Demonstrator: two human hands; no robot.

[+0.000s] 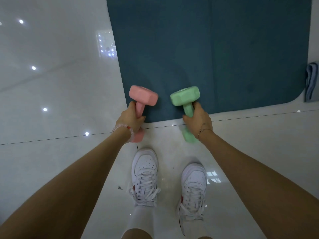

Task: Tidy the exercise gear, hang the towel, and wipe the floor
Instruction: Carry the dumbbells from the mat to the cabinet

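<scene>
- Left hand (129, 119): fingers (140, 119) wrapped tight round the grip of the pink hex-headed coated dumbbell (143, 95). Clamped, not just resting.
- Right hand (200, 120): same wrap on the mint-green hex-headed coated dumbbell (185, 96).
- Both dumbbells sit mid-frame, side by side but not touching, and appear to be held clear of the ground.
- Long axes run roughly parallel, pointing away from me up the frame. Far heads are over the near edge of the dark teal exercise mat (207, 49); near heads are under my wrists, over the glossy white tiled floor (51, 83).
- White lace-up sneakers (145, 171) stand on tile just short of the mat edge.
- Folded grey-blue towel (312, 81) lies at the right edge of the frame, just beside the mat's rounded corner — nearer my right hand, well apart from the left.
- My read: gear-tidying step, early in the task. Mat is flat, towel not hung, floor not wiped.
- No rack or shelf for the weights in view, so I can't tell where they go.
- Both hands are full — weights need parking before the towel, and the right hand is the natural one for it.
</scene>
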